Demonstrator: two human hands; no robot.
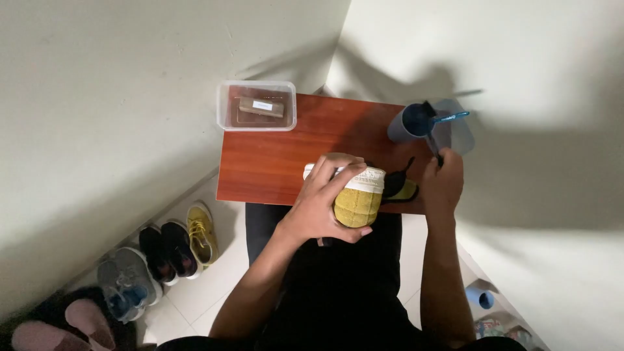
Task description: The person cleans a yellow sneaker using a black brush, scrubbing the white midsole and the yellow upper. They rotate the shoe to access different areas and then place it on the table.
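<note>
Pale walls met in a corner behind a small reddish-brown wooden counter [273, 162], which sat over the person's lap above a white tiled floor [214, 286]. At the counter's near edge, the left hand [325, 205] wrapped its grip around a yellow shoe [359, 201], fingers spread over the white sole rim and thumb under the toe, so the shoe was tipped up with its toe toward the camera. The shoe's dark opening and yellow lining showed just to the right of the left hand. The right hand [442, 185] rested beside the shoe's heel end, its grip pinched narrow on a thin dark stick-like tool [434, 146]; what kind of tool could not be told. Just beyond that hand stood a blue cup [413, 122] with a blue-handled item [452, 117] leaning in it. At the far left corner of the counter lay a clear plastic box [256, 105] with a brown block inside. On the floor to the left, along the wall, a row of shoes [162, 257] stood side by side, among them yellow, black and grey pairs.
</note>
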